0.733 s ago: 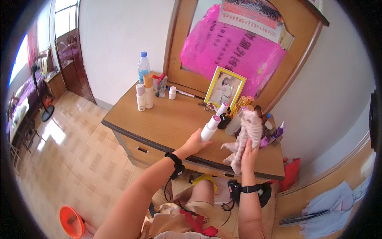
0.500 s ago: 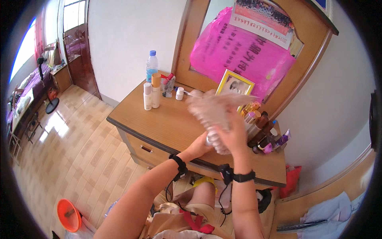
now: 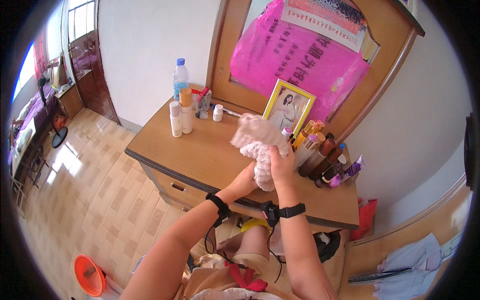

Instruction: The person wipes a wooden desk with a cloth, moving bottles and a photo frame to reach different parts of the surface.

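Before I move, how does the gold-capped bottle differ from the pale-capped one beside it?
The gold-capped bottle is taller, the pale-capped bottle shorter. The gold-capped bottle stands right and slightly farther back, the pale-capped bottle left and nearer. Both are whitish and upright on the dresser.

The right hand (image 3: 282, 161) has come across from the right, so its fingers now sit just beside the left hand (image 3: 243, 180); the cloth (image 3: 259, 137) has moved with it and bunches between and beyond the fingers, less spread than a moment ago; the white bottle that rose from the left fingers is now hidden; the picture frame (image 3: 290, 107), beyond the right fingers, has come clear of the spread cloth; the brown bottles (image 3: 321, 151) right of those fingers, partly covered at first, now show.
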The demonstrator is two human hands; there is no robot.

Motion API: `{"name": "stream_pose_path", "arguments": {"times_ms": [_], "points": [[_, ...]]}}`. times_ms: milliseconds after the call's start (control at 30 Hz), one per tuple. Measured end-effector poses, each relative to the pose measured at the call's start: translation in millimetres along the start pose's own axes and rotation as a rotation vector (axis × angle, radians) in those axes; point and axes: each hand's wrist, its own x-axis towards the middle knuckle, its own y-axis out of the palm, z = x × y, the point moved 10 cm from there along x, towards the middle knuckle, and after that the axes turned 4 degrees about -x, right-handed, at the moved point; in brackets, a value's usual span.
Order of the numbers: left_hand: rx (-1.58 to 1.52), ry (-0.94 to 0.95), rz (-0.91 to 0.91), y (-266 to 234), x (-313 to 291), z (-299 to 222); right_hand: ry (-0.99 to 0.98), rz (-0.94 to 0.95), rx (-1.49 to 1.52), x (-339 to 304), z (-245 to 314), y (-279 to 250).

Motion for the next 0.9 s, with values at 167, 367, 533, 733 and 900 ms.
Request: {"name": "stream_pose_path", "arguments": {"times_ms": [167,367,533,733,900], "points": [[0.071,0.014,0.000,-5.4,-3.1,12.1,0.038,0.056,-0.054,-36.8,-19.5,9.8],[0.182,0.161,0.076,-1.5,-6.7,12.7,0.009,0.146,-0.457,-64.6,-30.4,8.4],[0.385,0.218,-0.040,-6.2,-9.4,-8.8,-0.021,0.148,-0.466,-54.6,-1.0,-23.6],[0.126,-0.117,-0.033,-6.3,-7.7,6.5,-0.267,-0.206,-0.082,-16.5,67.0,-87.1],[0.093,0.008,0.064,0.0,-5.5,17.9,-0.679,0.020,-0.629,-23.5,107.1,-7.9]]}}
